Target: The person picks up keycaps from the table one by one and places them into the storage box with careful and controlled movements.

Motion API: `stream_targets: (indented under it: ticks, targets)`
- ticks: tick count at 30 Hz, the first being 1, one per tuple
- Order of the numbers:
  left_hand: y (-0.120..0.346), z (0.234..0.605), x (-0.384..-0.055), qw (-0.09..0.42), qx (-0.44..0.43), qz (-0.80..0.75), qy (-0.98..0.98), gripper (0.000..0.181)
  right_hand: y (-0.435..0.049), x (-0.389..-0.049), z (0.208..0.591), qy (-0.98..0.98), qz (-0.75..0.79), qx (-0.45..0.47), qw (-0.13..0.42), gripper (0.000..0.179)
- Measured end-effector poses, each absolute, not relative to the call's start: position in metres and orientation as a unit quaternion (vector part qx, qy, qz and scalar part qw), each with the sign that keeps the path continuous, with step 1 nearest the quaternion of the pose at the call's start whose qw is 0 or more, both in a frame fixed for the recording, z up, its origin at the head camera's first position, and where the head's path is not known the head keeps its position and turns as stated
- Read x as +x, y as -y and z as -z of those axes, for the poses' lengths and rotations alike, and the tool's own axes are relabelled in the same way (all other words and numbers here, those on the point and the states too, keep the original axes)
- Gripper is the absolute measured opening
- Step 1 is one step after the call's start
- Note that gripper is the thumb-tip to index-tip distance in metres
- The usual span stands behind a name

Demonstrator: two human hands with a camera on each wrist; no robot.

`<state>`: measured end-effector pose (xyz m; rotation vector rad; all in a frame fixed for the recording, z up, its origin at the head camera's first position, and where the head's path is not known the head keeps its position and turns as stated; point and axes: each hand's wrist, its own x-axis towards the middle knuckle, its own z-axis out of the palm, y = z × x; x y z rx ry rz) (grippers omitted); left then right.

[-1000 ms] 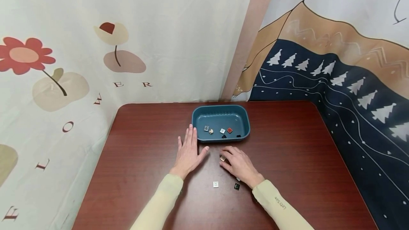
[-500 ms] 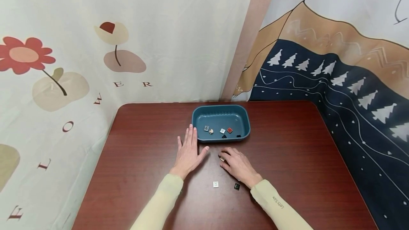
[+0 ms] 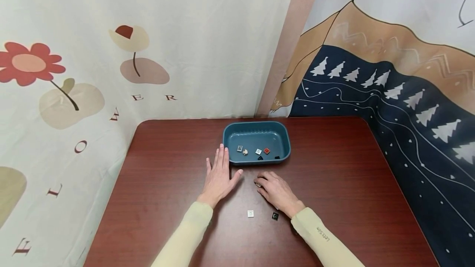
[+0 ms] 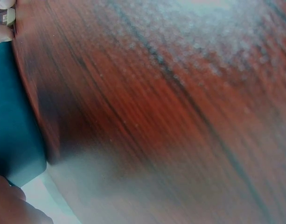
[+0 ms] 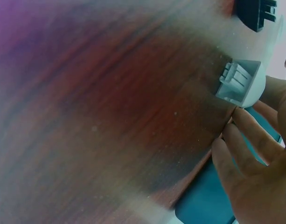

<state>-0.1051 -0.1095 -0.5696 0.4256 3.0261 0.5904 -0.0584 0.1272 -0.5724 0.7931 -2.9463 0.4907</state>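
Note:
My left hand [image 3: 217, 180] lies with straight, spread fingers, its fingertips at the left front corner of the blue-green tray [image 3: 256, 125]. In front of the tray, my right hand [image 3: 277, 193] pinches a pale keycap [image 4: 10, 17] between thumb and fingers, mostly covered by them in the head view. A white keycap [image 3: 250, 214] and a black keycap [image 3: 275, 216] lie on the table nearer the body. Close to the palm side of the right hand, a light grey keycap [image 5: 243, 84] shows its hollow underside in the right wrist view.
Inside the tray are several keycaps, among them a red keycap [image 3: 266, 151], a white one and a grey keycap [image 3: 239, 148]. The reddish-brown table [image 3: 334, 155] ends at the back against a patterned curtain [image 3: 208, 44].
My right hand has shifted very slightly, and its fingers now cover more of the pinched keycap. The left hand and tray have stayed put.

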Motion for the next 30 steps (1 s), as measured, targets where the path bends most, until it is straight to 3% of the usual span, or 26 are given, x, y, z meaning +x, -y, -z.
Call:
stream_targets:
  ticks: [30]
  targets:
    - [0.1095,0.5727,-0.1065,0.021,0.134,-0.195,-0.971,0.096,-0.1346,-0.0575,0.5778,0.941,-0.192,0.269,0.069,0.013]
